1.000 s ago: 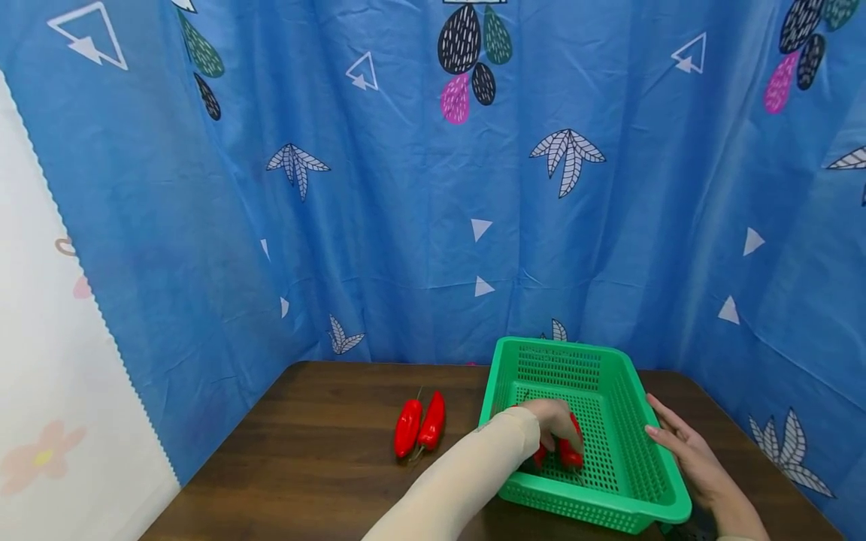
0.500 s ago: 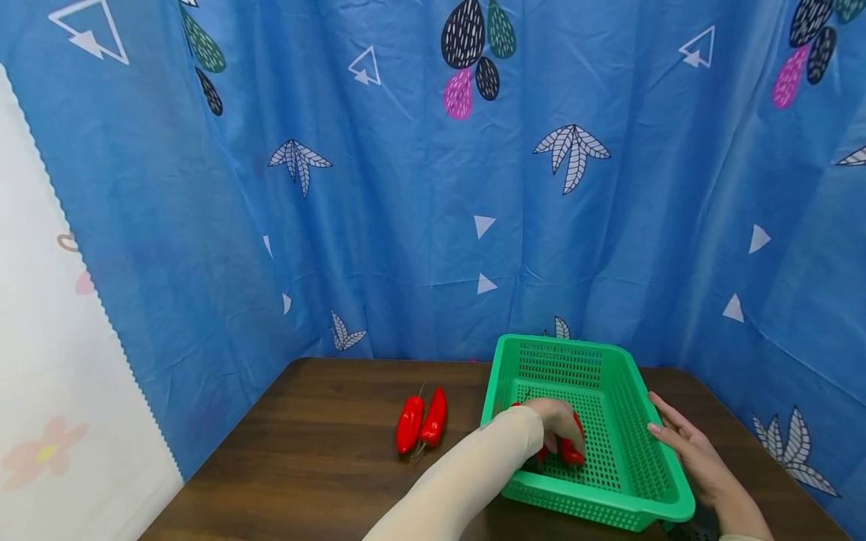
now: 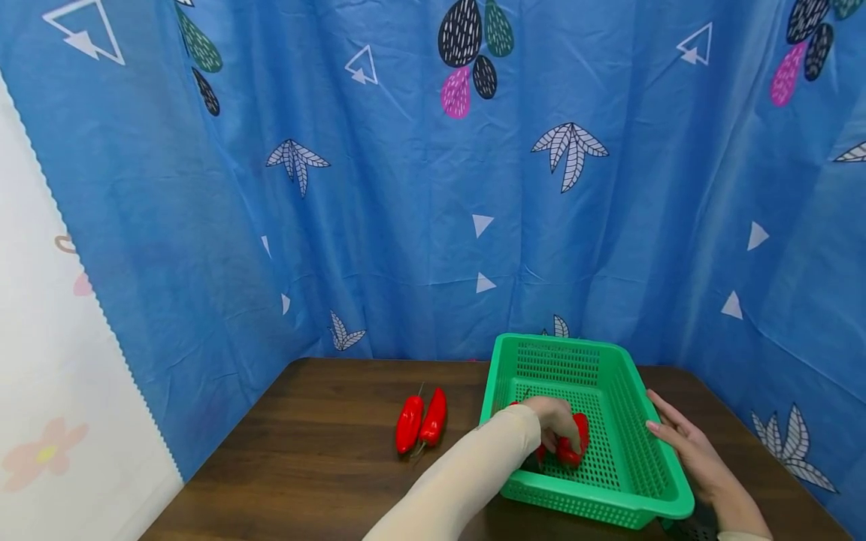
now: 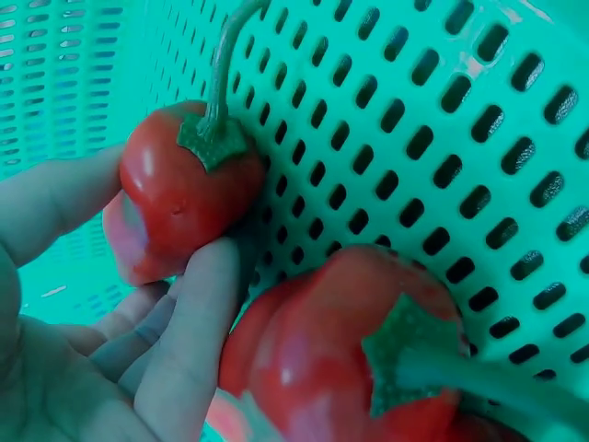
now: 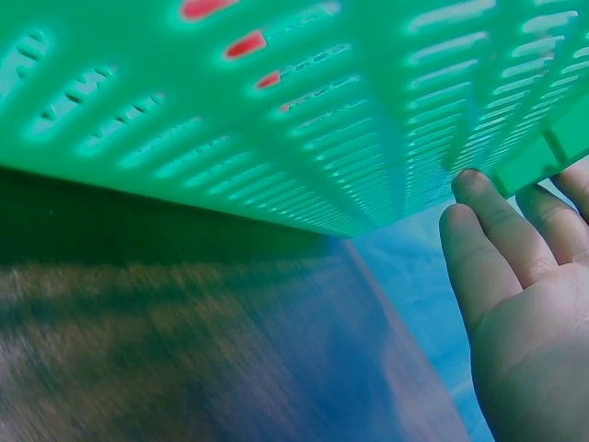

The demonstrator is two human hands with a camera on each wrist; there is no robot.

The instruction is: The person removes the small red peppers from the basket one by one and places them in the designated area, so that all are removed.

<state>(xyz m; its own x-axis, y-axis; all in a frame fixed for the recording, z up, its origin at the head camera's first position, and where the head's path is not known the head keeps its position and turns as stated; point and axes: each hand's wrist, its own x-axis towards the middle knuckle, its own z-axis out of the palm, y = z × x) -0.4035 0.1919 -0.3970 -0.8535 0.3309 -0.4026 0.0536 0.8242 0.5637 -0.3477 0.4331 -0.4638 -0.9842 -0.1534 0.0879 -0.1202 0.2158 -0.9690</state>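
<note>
My left hand (image 3: 558, 421) is down inside the green plastic basket (image 3: 609, 502). Its thumb and fingers pinch a red pepper (image 4: 189, 189) with a green stem, near the perforated basket floor. A second red pepper (image 4: 350, 341) lies beside those fingers in the left wrist view. The forearm and hand partly hide the peppers in the basket from the head view. On the basket's right side my right hand (image 3: 693, 454) touches the rim with extended fingers, seen from below in the right wrist view.
Two red peppers (image 3: 409, 426) lie side by side on the dark wooden table (image 3: 325, 443), left of the basket. A blue patterned curtain (image 3: 406, 188) hangs behind the table, and a white cloth (image 3: 68, 338) hangs at the left.
Inside the basket, the red pepper at my left fingers has shifted slightly and shows more of its upper part. My right hand stays at the rim; the table peppers lie as before.
</note>
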